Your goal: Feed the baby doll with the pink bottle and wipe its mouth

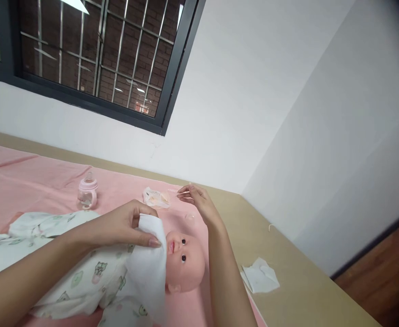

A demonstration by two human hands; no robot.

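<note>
A baby doll (187, 263) lies on its back, its bald head pointing right, dressed in a white outfit (83, 272) with green and brown animal prints. My left hand (134, 227) pinches a white cloth (150, 268) between thumb and fingers. That cloth covers the doll's neck and upper chest, just below its chin. Beyond the doll's head, my right hand (197, 200) is raised with its fingers stretched out and holds nothing. Nearest to it are a crumpled clear packet (156, 198) and a small clear object (190, 218) that I cannot make out.
A pink sheet (49, 175) lies under the doll on a tan tabletop (257, 213). At the back left stands a baby bottle (87, 193) with a pink collar. A folded white tissue (261, 275) rests on the right. White walls and a barred window (97, 54) border the table.
</note>
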